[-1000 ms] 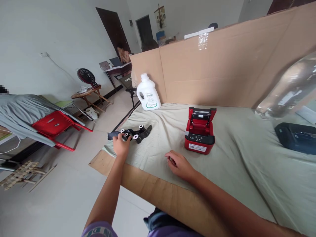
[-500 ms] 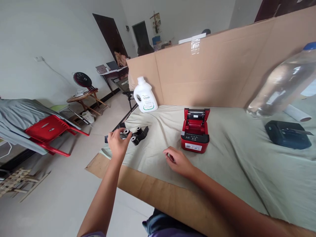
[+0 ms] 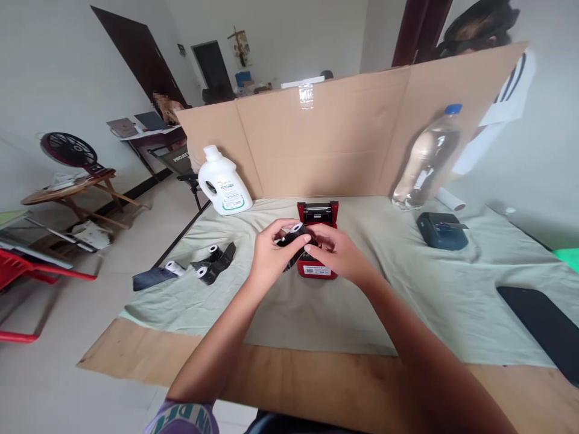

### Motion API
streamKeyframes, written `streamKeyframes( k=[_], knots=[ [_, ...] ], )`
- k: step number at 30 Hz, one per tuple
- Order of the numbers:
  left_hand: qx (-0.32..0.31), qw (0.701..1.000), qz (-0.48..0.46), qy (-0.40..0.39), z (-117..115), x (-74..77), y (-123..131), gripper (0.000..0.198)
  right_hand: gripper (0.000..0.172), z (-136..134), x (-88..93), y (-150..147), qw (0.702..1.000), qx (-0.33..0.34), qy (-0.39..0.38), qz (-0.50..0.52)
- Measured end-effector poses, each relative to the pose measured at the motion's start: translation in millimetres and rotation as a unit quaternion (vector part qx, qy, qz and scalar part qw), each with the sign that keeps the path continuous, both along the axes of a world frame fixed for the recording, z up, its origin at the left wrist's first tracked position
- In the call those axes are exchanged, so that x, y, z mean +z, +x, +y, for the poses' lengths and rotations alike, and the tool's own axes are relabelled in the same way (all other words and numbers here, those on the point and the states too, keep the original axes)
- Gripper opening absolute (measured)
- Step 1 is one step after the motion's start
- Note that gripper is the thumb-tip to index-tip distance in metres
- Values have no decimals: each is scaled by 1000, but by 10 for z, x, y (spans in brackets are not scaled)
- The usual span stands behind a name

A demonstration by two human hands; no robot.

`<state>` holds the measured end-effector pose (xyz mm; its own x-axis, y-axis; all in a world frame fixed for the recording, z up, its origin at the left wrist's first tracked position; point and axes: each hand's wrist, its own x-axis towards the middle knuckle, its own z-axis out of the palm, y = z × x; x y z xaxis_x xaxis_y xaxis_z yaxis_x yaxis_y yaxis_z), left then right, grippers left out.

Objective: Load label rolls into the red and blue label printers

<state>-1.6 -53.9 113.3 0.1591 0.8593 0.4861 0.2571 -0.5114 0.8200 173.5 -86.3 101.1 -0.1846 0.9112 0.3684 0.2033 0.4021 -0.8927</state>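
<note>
My left hand (image 3: 268, 256) and my right hand (image 3: 337, 253) meet in front of me, both closed on one black-wrapped paper roll (image 3: 294, 236) with a white end. They hold it just above the front of a small red printer (image 3: 317, 214) whose lid stands open. Further left on the pale green cloth (image 3: 316, 301) lie the other black-wrapped rolls (image 3: 210, 265) and a dark loose wrapper (image 3: 149, 278).
A white detergent jug (image 3: 224, 182) stands at the back left against a cardboard screen (image 3: 344, 132). A clear water bottle (image 3: 425, 160), a dark blue device (image 3: 441, 230) and a black flat object (image 3: 545, 325) lie to the right. A person stands behind the screen. Chairs and a fan sit on the floor left.
My left hand has lifted one roll from the pile and carried it right to the red printer. My right hand rose from the cloth to meet it. The view has swung right.
</note>
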Motion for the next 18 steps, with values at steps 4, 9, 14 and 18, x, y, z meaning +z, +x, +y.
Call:
streamKeyframes(
  k=[4, 9, 14, 18],
  knots=[
    [-75, 990, -29, -117, 29, -176, 172, 54, 24, 79, 45, 206, 1000, -28, -8, 8],
    [-45, 978, -120, -167, -324, -555, 457, 62, 24, 313, -82, 491, 994, -107, -21, 0],
    [-63, 952, -156, -257, -549, -610, 604, 54, 20, 462, -261, 617, 976, -152, -21, -152],
    [-49, 941, -174, -286, -420, -576, 551, 25, 17, 569, -339, 523, 963, -142, -18, -227]
  ],
)
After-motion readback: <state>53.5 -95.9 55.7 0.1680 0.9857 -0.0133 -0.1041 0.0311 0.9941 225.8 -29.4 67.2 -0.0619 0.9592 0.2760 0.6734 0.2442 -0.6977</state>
